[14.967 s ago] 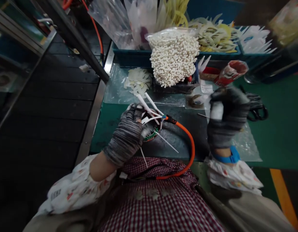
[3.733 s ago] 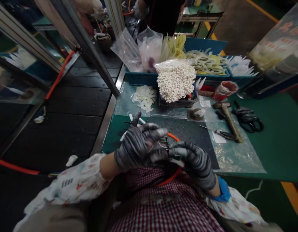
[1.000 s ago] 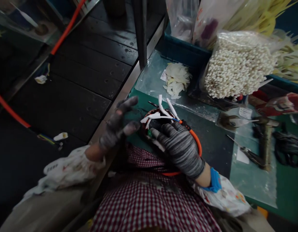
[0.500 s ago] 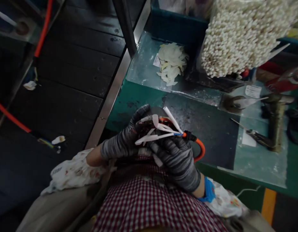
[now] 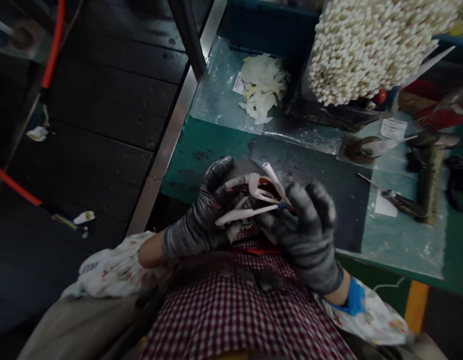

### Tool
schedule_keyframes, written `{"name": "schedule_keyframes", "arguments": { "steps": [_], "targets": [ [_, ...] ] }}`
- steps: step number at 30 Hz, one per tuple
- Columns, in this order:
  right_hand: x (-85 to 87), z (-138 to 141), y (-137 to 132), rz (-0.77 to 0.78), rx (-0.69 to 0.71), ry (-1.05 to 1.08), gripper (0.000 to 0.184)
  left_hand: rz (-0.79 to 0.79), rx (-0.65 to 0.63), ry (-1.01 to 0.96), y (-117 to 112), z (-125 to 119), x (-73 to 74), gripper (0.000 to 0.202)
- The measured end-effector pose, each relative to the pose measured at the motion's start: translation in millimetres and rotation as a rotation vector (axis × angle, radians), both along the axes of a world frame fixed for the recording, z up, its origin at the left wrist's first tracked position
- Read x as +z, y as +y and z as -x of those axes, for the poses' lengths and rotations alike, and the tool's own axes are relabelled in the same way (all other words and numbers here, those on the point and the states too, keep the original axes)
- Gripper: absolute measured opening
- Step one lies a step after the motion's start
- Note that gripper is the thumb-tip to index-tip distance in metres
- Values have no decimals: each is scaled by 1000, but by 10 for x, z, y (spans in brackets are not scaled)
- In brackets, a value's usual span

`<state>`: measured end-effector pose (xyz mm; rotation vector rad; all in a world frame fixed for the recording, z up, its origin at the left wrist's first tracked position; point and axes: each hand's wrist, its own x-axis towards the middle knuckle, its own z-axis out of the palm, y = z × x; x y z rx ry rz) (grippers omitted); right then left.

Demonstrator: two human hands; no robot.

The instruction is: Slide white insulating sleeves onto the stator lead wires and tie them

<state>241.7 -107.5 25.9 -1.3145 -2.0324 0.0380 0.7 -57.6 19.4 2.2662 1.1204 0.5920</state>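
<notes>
My left hand [image 5: 196, 220], in a grey striped glove, grips the side of a round dark housing [image 5: 244, 169] close to my body. Reddish, copper-like parts show inside it. White-sleeved wires [image 5: 237, 215] run across its opening to the right, and a loose white tube [image 5: 272, 176] slants up beside them. At the wires' right end, my gloved right hand [image 5: 310, 240] is curled around the cable end, its raised fingers slightly blurred. Most of the cable is hidden by that hand; a red-orange stretch [image 5: 261, 251] shows below the housing.
On the green bench [image 5: 201, 150] lie a heap of pale flat pieces [image 5: 263, 87], a screwdriver [image 5: 400, 200] and a hammer [image 5: 434, 185]. A large bundle of thin white tubes [image 5: 374, 55] fills the upper right. Orange cables [image 5: 17, 185] hang at left beside a metal edge [image 5: 156, 170].
My right hand has turned and lifted its fingers over the cable end, covering the black cable fitting. The orange loop at right is out of sight. My left hand keeps its hold on the housing.
</notes>
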Motion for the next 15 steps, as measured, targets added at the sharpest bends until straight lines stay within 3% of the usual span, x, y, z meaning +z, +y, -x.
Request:
{"name": "schedule_keyframes", "arguments": {
  "steps": [3,7,11,15],
  "targets": [
    [-77,-36,107,118,-95,122,60,-66,-11,-70,-12,-106,61,91],
    [-219,-83,206,170,-59,143,69,-140,-115,-89,67,-149,186,69],
    [-255,-104,200,189,-51,181,77,-180,-184,-89,148,-148,223,59],
    [-212,-68,134,195,-120,282,81,-223,-173,-140,146,-167,160,62]
  ]
}}
